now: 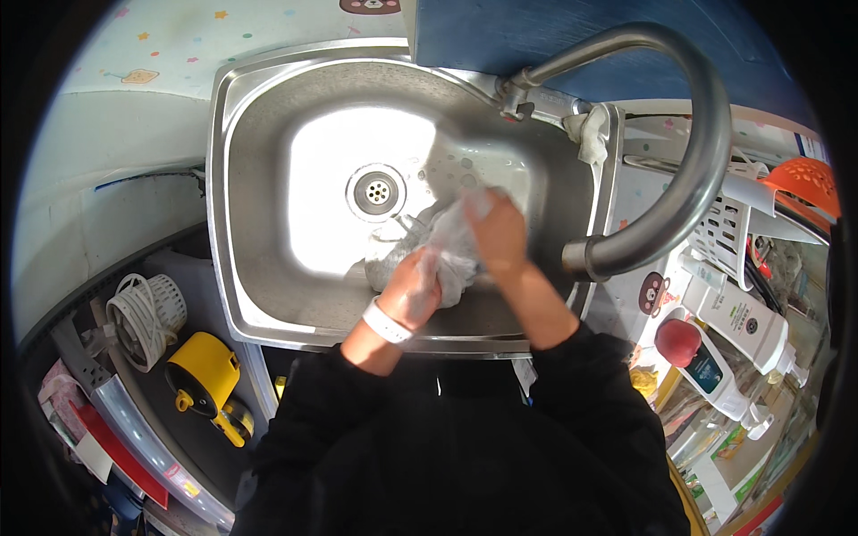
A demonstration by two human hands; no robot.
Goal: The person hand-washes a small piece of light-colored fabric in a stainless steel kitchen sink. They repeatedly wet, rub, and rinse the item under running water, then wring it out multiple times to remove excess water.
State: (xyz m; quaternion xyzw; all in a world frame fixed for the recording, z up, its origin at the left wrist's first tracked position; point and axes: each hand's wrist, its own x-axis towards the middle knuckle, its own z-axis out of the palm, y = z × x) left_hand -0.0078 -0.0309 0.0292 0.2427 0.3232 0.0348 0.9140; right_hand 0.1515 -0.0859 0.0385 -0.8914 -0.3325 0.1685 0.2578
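Note:
Low in the stainless steel sink (258,295), both hands grip a wet, light grey cloth (456,268). My left hand (412,295), with a white band at the wrist, is closed around its lower left part. Higher and to the right, my right hand (497,231) holds the cloth's upper end and is slightly blurred. Some of the cloth hangs bunched against the sink floor, below and right of the round drain (377,193). The fingertips of both hands are partly hidden by the cloth and by the hands themselves.
A curved metal faucet (710,134) arches over the sink's right side. A small pale rag (590,137) hangs on the right rim. Pump bottles (744,325) and a white perforated basket (720,231) are at right. A yellow electric pot (204,372) stands at lower left.

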